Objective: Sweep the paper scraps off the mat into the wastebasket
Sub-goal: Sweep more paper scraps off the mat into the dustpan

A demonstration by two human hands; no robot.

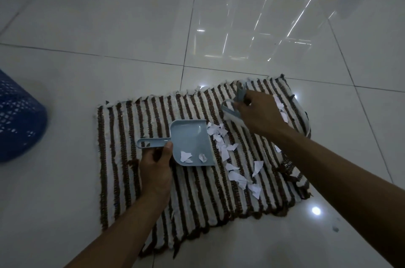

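Observation:
A brown-and-white striped mat (192,191) lies on the floor. My left hand (156,167) grips the handle of a light blue dustpan (192,136) that rests flat on the mat, with a few white scraps inside. My right hand (258,112) holds a small light blue brush (232,112) over the mat's far right part, bristles down. White paper scraps (223,147) lie in a line from the dustpan's open edge toward the near right, and more scraps (281,108) show beyond my right hand. A blue perforated wastebasket (17,118) stands at the far left.
White glossy floor tiles (109,27) surround the mat, with bright window reflections at the upper right. The wastebasket is on bare floor, well left of the mat. The mat's right edge is rumpled.

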